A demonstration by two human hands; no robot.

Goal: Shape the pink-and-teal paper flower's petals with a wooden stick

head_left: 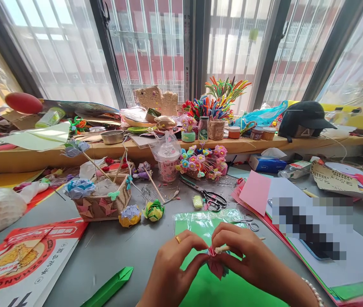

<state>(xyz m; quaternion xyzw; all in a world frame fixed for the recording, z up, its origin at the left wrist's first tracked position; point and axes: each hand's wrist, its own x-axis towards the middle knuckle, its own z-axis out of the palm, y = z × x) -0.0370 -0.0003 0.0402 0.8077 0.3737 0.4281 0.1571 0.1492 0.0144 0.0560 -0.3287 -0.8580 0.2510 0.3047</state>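
My left hand (176,266) pinches the edge of a small pink folded-paper flower (216,268) between thumb and fingertips. From the other side, my right hand (248,258) grips the same flower along with a thin wooden stick (222,249), whose pale, wrapped-looking end touches the paper. Some bluish paper shows behind the flower, partly covered by my fingers. Below both hands lies a green paper sheet (245,292), with a clear plastic sleeve (194,219) at its upper part. Small silver scissors (251,222) rest just beyond my right hand.
Black-handled scissors (215,200) lie ahead. At left are a cardboard box (100,209) with paper flowers, a green folded strip (112,285) and a printed paper bag (18,260). A plastic cup (168,164) stands near the ledge. Paper stacks (357,243) fill the right.
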